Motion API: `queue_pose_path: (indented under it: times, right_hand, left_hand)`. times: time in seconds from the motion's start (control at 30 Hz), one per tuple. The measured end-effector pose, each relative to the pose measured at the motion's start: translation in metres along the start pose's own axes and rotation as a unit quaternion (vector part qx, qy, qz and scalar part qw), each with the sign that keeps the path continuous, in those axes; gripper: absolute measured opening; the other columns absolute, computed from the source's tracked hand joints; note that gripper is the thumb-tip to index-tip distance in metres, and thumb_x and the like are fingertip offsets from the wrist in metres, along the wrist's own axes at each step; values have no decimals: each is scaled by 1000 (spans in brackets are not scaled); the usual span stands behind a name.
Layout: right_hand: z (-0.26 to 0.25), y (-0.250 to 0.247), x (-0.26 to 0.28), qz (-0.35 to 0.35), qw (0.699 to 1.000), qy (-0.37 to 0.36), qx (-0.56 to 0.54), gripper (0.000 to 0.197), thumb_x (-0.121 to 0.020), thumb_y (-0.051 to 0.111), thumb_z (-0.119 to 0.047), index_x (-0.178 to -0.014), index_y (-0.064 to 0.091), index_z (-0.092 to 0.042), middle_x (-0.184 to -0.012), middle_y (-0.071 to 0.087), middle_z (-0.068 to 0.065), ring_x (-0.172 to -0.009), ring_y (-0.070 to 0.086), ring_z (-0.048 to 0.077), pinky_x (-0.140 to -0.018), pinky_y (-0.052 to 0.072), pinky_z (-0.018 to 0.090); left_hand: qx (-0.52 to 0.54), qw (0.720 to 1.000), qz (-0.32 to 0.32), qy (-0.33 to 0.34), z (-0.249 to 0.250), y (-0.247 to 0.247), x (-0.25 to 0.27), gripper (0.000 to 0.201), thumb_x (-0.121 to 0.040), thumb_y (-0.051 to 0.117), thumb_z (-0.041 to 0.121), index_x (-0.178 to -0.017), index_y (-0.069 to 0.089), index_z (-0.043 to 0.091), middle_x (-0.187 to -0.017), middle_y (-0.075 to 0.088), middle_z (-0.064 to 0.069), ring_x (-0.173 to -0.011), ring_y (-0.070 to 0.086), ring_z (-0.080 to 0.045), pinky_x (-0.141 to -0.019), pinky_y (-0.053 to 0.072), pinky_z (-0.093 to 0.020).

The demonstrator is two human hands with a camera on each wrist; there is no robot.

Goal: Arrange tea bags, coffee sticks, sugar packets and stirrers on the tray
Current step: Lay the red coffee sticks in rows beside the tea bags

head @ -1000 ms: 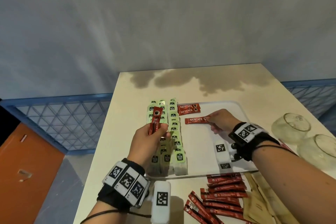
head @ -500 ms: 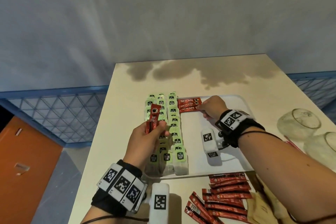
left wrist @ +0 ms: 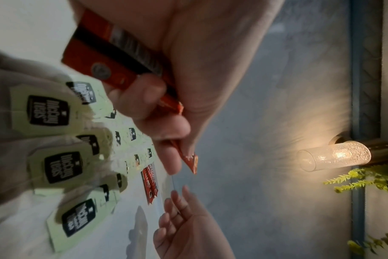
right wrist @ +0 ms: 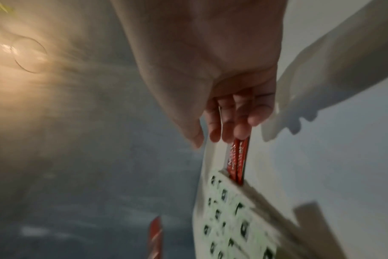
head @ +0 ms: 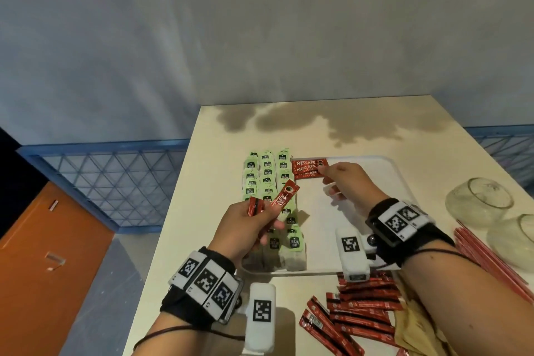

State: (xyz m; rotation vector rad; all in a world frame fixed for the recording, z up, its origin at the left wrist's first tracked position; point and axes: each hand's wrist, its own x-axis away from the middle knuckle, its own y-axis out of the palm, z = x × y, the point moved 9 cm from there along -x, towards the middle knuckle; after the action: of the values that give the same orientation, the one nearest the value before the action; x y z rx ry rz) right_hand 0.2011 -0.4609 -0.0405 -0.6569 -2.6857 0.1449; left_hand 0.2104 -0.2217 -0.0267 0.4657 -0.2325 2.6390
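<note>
Coffee sticks: third red foil stick point(head: 307, 173) now lying in row on white plastic tray point(head: 398, 182). Your right hand point(head: 345, 180) is leaving it, fingers loose, holding nothing. Your left hand point(head: 245, 228) is gripping remaining red sticks point(head: 284, 196), fanning next one out above green tea bags point(head: 267, 173).

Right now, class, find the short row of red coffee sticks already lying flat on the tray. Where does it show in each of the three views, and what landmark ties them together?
Head: the coffee sticks lie at the tray's far end, just left of the right hand.
Left wrist: low centre, small and seen end-on.
Right wrist: centre, beyond the fingertips.
Shared landmark: the green tea bags bordering them.
</note>
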Motion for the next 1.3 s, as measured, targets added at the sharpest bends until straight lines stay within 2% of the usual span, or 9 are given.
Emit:
queue_pose_path:
  times: [0.1, 0.2, 0.4, 0.6, 0.73, 0.83, 1.1, 1.2, 1.3]
  right_hand:
    - [-10, 19, 37, -85, 995, -47, 20, 29, -92, 64, -38, -100, 71, -10, -88, 68, 3, -67, 56, 15, -60, 45, 24]
    - [-12, 33, 59, -133, 988, -69, 41, 21, -91, 67, -31, -98, 75, -12, -81, 70, -3, -64, 58, 9, -61, 48, 22]
    - [-6, 22, 76, -96, 992, -78, -18, 15, -91, 68, -19, -95, 75, -6, -74, 69, -1, -63, 56, 9, -65, 50, 24]
    - [-6, 19, 92, -113, 990, -73, -38, 17, -94, 65, -17, -95, 73, -2, -76, 68, 1, -68, 60, 14, -66, 55, 26]
    - [-8, 26, 106, -173, 982, -67, 36, 20, -88, 71, -25, -94, 74, -6, -82, 73, 3, -73, 65, 14, -73, 55, 29]
    - [-10, 41, 115, -215, 969, -80, 88, 18, -85, 75, -24, -92, 76, -8, -82, 73, 6, -66, 65, 12, -67, 54, 25]
    - [-2, 20, 98, -156, 987, -47, 8, 19, -81, 78, -13, -92, 72, 1, -78, 71, 12, -57, 59, 12, -60, 54, 23]
    - [0, 19, 91, -196, 979, -28, -47, 14, -90, 65, -2, -102, 71, 2, -87, 73, 17, -68, 67, 17, -69, 59, 26]
    - [-2, 7, 72, -173, 984, -19, -50, 15, -93, 60, -1, -105, 69, 4, -85, 73, 15, -70, 68, 19, -69, 61, 27]
  left_hand:
    - [-25, 1000, 7, 11, 2, 4, 4, 13, -90, 69, 30, -94, 71, 18, -71, 71, -3, -41, 40, -7, -39, 28, -19]
    - [-51, 998, 12, 29, 7, 10, 10, 11, -88, 71, 29, -92, 73, 19, -67, 70, 0, -40, 46, -1, -47, 30, -21]
    - [-4, 999, 33, 27, 5, 6, 24, 13, -83, 76, 18, -95, 73, 14, -50, 60, 16, -42, 50, 5, -45, 35, -12]
    - [94, 995, 20, -31, -8, 8, 34, 18, -87, 72, 18, -99, 70, 6, -49, 51, 13, -42, 35, -3, -37, 29, -15]
    - [27, 998, 61, 9, -1, 3, 42, 5, -85, 74, 15, -86, 72, 11, -50, 56, 12, -45, 41, -6, -41, 32, -15]
    - [-14, 996, 65, 52, 7, 11, 45, 4, -85, 74, 11, -88, 74, 9, -44, 57, 15, -39, 50, 5, -42, 35, -9]
    - [12, 992, 112, 50, 6, 4, 41, 1, -84, 75, 13, -85, 75, 13, -64, 67, 10, -50, 51, 1, -54, 40, -18]
    - [10, 993, 99, 60, 13, 5, 38, 14, -86, 73, 13, -99, 74, 7, -73, 69, 5, -46, 54, 5, -49, 42, -14]
    - [1, 997, 58, 44, 21, 8, 35, 29, -91, 67, 26, -115, 61, 11, -98, 68, -2, -60, 60, 2, -45, 44, -12]
